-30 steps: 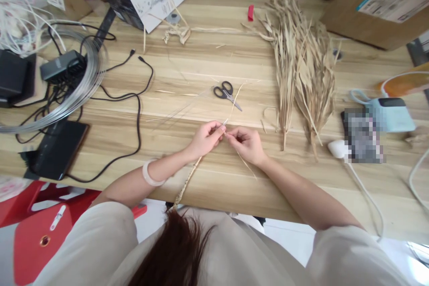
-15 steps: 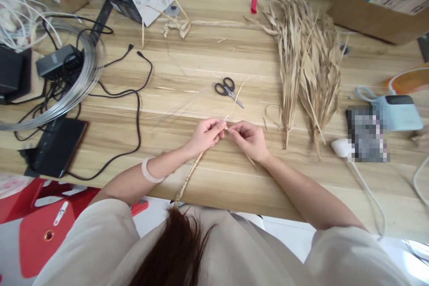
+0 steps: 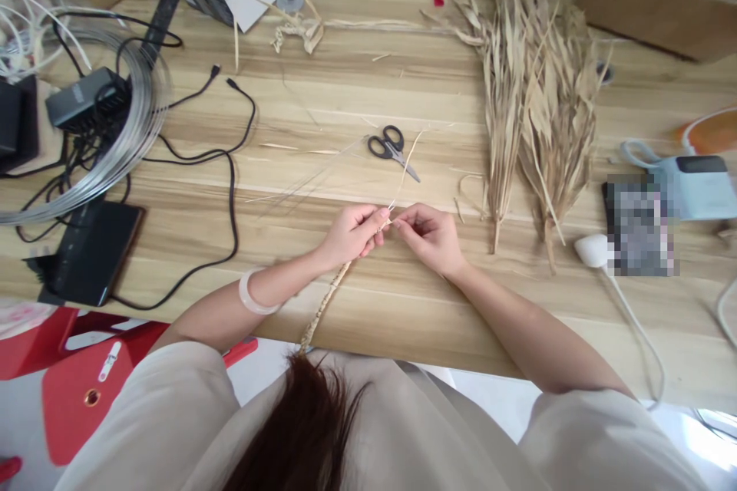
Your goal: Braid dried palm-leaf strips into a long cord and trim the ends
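Observation:
My left hand (image 3: pixel 358 232) pinches the upper end of a braided straw cord (image 3: pixel 325 302), which runs down toward my chest. Between thumb and finger of my right hand (image 3: pixel 429 236) is the end of a thin straw strand (image 3: pixel 392 223) that comes from the cord. A pale loose strip (image 3: pixel 410 157) rises from the left fingertips toward the scissors. The black-handled scissors (image 3: pixel 394 153) lie on the table just beyond both hands, blades pointing right and toward me. How the strand wraps at the cord's end is too small to tell.
Dried leaf bundles (image 3: pixel 518 107) lie to the right, near a light-blue power bank (image 3: pixel 699 188) and a white charger (image 3: pixel 593 251). On the left are a wire coil (image 3: pixel 138 130), black cables (image 3: pixel 235 199) and a dark flat device (image 3: pixel 95 253). Boxes stand at the back, including a cardboard box (image 3: pixel 650 15).
My right hand has shifted slightly, and the strand between the hands now shows more clearly. My left hand keeps its pinch on the cord. The whole view has moved a little.

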`<state>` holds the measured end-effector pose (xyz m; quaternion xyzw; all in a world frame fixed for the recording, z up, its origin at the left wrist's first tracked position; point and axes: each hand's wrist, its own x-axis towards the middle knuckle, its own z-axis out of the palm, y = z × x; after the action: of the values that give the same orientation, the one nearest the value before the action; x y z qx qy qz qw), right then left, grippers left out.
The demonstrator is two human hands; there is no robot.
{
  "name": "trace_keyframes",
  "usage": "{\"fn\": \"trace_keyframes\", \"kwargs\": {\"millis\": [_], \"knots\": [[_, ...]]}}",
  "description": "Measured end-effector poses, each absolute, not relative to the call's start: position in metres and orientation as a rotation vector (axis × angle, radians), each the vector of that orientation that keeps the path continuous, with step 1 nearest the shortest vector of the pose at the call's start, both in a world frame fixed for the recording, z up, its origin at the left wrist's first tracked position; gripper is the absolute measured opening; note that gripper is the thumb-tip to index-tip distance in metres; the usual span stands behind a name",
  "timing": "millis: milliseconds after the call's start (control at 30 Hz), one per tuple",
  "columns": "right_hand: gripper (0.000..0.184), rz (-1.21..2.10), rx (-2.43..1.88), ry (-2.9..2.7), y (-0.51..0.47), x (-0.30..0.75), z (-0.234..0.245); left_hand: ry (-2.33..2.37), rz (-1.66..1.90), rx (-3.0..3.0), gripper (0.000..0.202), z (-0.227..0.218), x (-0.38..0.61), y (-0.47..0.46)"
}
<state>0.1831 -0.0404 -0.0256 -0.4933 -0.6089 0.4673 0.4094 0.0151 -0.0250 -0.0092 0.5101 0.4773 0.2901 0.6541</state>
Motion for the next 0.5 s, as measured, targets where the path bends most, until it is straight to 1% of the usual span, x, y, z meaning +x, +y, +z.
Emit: {"fn": "trace_keyframes", "kwargs": {"millis": [200,500], "knots": [[0.014,1.172,-1.275,-1.513,-0.0407,0.1807,-0.0246,1.049,0.663,1.214,0.042,-0.0097,0.0152,-0.0263],[0.018,1.186,-1.281,-1.461,-0.0406,0.1816,-0.0274,1.049,0.639,1.130,0.046,-0.0096,0.0153,-0.0249]]}}
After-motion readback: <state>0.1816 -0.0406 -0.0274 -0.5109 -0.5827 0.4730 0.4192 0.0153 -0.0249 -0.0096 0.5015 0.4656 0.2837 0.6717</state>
